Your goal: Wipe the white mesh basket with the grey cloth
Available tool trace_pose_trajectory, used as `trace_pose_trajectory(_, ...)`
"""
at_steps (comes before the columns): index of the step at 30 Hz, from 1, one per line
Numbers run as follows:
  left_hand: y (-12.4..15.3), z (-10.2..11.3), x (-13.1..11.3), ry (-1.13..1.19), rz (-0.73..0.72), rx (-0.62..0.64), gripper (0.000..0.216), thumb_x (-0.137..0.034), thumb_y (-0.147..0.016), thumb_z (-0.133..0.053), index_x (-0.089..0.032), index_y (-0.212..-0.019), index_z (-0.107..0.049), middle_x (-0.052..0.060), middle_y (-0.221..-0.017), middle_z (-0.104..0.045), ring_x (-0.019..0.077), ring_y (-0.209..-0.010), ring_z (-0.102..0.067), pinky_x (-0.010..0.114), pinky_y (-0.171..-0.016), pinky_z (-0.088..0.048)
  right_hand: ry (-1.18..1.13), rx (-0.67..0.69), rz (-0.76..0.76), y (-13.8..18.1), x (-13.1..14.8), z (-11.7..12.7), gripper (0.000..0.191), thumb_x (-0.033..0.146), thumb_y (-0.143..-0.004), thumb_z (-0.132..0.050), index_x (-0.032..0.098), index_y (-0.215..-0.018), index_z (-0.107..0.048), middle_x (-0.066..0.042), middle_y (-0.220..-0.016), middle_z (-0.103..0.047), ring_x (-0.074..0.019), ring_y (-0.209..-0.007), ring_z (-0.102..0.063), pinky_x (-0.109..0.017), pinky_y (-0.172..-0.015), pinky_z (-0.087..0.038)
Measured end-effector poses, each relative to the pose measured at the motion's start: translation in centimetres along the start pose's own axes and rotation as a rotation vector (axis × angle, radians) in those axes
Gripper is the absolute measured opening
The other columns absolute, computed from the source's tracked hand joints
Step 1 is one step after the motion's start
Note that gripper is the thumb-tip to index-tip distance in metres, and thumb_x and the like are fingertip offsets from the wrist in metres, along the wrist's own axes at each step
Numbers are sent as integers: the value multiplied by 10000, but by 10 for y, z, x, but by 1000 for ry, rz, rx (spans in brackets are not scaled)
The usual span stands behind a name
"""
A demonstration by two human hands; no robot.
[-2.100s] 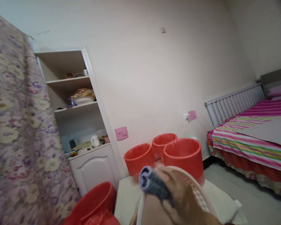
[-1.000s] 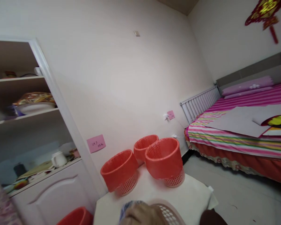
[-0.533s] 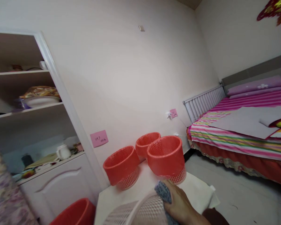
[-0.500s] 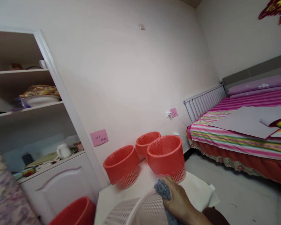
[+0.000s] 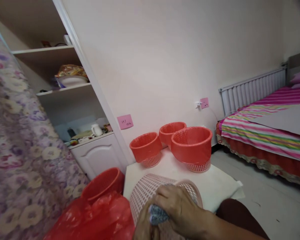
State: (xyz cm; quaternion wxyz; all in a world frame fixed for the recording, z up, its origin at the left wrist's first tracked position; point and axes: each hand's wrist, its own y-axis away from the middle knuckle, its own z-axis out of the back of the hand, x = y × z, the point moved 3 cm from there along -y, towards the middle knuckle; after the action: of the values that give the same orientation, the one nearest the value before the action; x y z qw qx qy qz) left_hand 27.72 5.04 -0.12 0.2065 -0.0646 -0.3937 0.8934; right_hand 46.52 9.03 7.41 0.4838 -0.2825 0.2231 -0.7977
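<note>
A pale pink mesh basket [image 5: 145,190] lies tipped on its side at the bottom centre, its mouth toward me. My right hand [image 5: 182,210] reaches in from the lower right and presses a grey-blue cloth [image 5: 156,215] against the basket's rim, fingers closed on the cloth. My left hand [image 5: 142,228] shows only as a sliver at the bottom edge, touching the basket just under the cloth; its grip is hidden. Three red mesh baskets stand upright behind on the white table [image 5: 215,186]: one left [image 5: 146,146], one at the back [image 5: 172,129], one right [image 5: 192,144].
A red plastic bag [image 5: 100,216] and a red bin [image 5: 103,182] sit low on the left of the table. A floral curtain [image 5: 20,150] fills the left side. A white shelf cupboard [image 5: 97,156] stands against the wall. A striped bed [image 5: 265,133] and radiator [image 5: 250,91] lie right.
My view has swung left and down. The pale basket now lies closer with its mesh side up, and my right hand with the cloth has moved from the basket's far side to its near rim.
</note>
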Motion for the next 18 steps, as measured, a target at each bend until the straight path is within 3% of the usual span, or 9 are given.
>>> trace_pose_trajectory(4, 10, -7, -5, -73, -60, 25, 608, -80, -823, -456, -185, -1408, -328, 125, -1272, -635, 215, -1192, -596, 353, -945, -552, -175, -152, -215, 22, -41, -12, 459, 42, -719, -503, 280, -1108, -559, 0, -1067, -636, -179, -990, -577, -300, -779, -417)
trace_pose_trajectory(6, 15, -5, -7, -119, -24, 59, 559, -105, -834, -454, -170, -1384, -372, 112, -1276, -639, 204, -1192, -595, 343, -939, -552, -304, -271, -422, 43, -80, -25, 441, 74, -713, -507, 288, -1092, -580, 5, -1112, -638, -181, -1046, -583, -306, -853, -436)
trace_pose_trajectory(8, 16, -1, -11, -139, 14, 17, 457, -152, -858, -437, -150, -1315, -445, 120, -1236, -662, 206, -1154, -622, 359, -911, -565, -401, -359, -657, 70, -118, -46, 402, 174, -703, -560, 254, -1096, -584, -33, -1147, -648, -230, -1071, -600, -362, -899, -454)
trace_pose_trajectory(12, 12, 8, -22, -168, 56, -100, 359, -147, -869, -374, -152, -1199, -514, 127, -1111, -716, 212, -1038, -684, 385, -810, -605, -513, -354, -785, 107, -156, -81, 319, 286, -716, -555, 175, -1014, -574, -73, -944, -719, -250, -884, -681, -386, -795, -533)
trace_pose_trajectory(14, 11, 10, -24, -171, 77, -77, 351, -146, -866, -391, -158, -1197, -508, 125, -1103, -716, 210, -1028, -688, 378, -794, -611, -513, -379, -799, 110, -159, -77, 344, 295, -728, -558, 177, -1051, -560, -73, -977, -714, -246, -915, -674, -383, -821, -524)
trace_pose_trajectory(18, 18, 9, -18, -145, 182, -69, 364, -146, -858, -423, -183, -1212, -500, 126, -1129, -679, 210, -1056, -669, 414, -826, -605, -400, -389, -748, 88, -142, -32, 360, 258, -726, -598, 234, -1084, -571, -35, -1034, -677, -241, -967, -631, -388, -871, -463)
